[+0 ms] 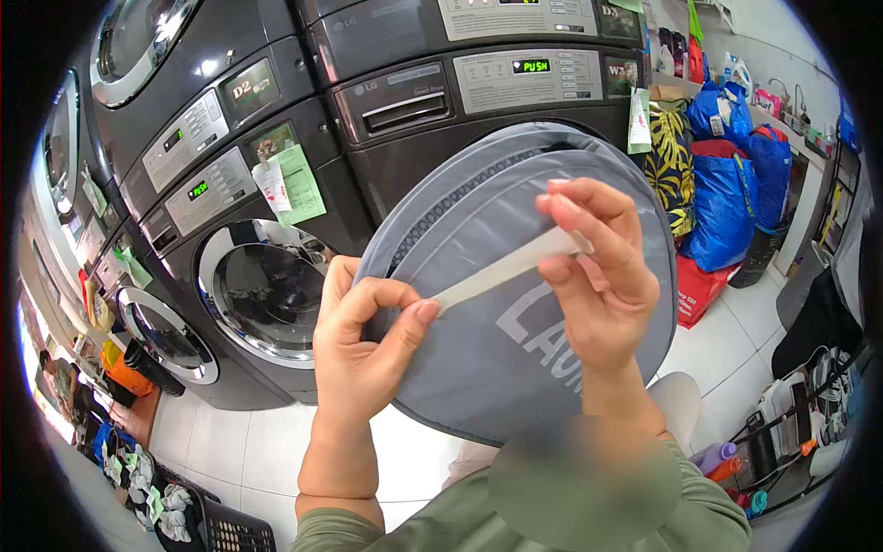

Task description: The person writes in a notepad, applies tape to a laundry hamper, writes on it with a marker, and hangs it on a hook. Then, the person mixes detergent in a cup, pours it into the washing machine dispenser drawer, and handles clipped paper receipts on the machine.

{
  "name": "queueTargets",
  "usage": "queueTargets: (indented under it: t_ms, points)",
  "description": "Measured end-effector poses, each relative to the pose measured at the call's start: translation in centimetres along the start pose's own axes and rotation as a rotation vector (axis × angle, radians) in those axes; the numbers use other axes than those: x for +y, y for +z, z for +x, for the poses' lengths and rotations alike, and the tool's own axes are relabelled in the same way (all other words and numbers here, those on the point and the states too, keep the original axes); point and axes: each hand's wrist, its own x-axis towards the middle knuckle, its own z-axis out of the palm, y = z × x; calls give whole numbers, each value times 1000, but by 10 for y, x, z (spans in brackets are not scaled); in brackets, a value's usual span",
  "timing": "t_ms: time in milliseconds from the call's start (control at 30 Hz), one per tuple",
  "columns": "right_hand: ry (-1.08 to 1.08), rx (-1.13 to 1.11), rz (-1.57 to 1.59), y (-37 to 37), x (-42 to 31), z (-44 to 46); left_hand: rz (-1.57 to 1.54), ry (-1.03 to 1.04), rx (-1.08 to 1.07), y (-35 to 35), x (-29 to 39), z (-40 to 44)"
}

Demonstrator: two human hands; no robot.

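Observation:
A strip of off-white tape (501, 269) stretches at a slant between my two hands. My left hand (363, 345) pinches its lower end between thumb and forefinger. At the upper end, my right hand (607, 271) has its thumb and curled fingers closed around the strip. Behind the hands is a grey laundry hamper (460, 368), collapsed into a flat round stack of layers with a mesh band. Pale letters reading "LAUN" show on its front, partly covered by my right hand and forearm.
Dark front-loading washers (267, 294) stand ahead and left, green slips taped on. Blue bags (722, 207) and a red bag (704, 285) sit at the right. A black basket (230, 524) of clothes is lower left. A rack (782, 432) holds items at right. Another person (63, 382) is far left.

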Motion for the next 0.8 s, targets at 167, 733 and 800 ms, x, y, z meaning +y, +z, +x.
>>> queueTargets:
  t_ms: [167,733,800]
  points:
    - [-119,48,-440,-3,8,2,8,32,6,-3,7,-3]
    - [-88,165,-690,2,14,5,174,64,110,7,18,-10]
    - [-12,255,-703,-3,15,13,208,53,106,6,18,-11]
